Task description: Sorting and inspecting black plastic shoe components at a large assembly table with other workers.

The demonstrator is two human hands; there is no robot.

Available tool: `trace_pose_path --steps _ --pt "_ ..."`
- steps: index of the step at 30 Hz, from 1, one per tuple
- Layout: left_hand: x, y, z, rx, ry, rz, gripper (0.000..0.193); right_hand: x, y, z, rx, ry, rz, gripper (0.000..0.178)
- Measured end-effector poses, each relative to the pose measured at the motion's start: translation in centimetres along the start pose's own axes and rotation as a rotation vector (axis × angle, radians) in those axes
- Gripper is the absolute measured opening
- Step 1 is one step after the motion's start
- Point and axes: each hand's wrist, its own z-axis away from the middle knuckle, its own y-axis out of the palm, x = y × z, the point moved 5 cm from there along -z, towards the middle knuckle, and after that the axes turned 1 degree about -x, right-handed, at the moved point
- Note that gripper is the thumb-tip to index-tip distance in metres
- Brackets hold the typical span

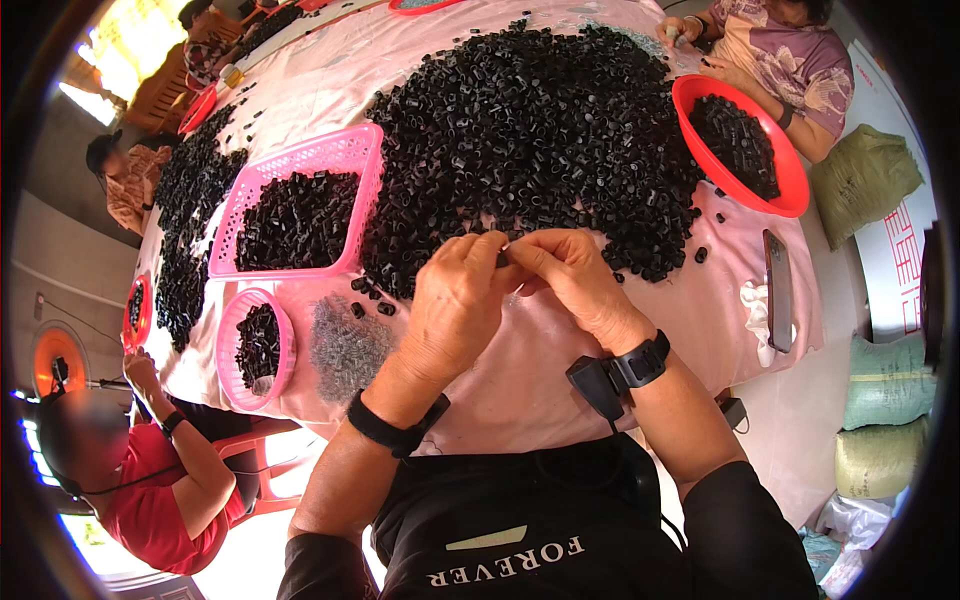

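Note:
My left hand [455,305] and my right hand [578,285] meet at the near edge of a wide heap of small black plastic parts [520,130]. Both are closed, fingertips pinched together around a small black plastic part [502,258], mostly hidden by the fingers. Left of my left hand lies a pile of small clear pieces [345,345], with a few loose black parts beside it. A round pink basket [285,345] and a rectangular pink basket [370,190], each holding black parts, stand farther left.
A red bowl [790,200] of black parts stands at the right, near a co-worker [800,60]. A phone [777,290] lies beside crumpled white tissue [755,315] on the pink tablecloth [500,400]. Another person in red [165,490] sits at left; sacks [865,185] line the right.

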Motion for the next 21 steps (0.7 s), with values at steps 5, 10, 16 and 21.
trace_pose_path --steps 5,10,16,21 --pt "5.2 -4.1 -0.7 -0.158 -0.233 -0.179 0.037 -0.1 -0.8 -0.2 -0.099 -0.023 -0.012 0.024" --pt "5.8 -9.4 -1.3 -0.472 -0.019 -0.683 0.034 -0.5 -1.0 -0.6 -0.167 -0.069 0.035 0.024" --pt "6.0 -6.4 1.7 0.086 -0.268 -0.083 0.015 -0.9 -0.1 -0.6 -0.050 -0.067 0.121 0.022" --pt "6.3 -4.4 4.0 0.365 -0.313 -0.094 0.019 -1.0 0.7 -0.6 0.117 -0.072 0.136 0.026"
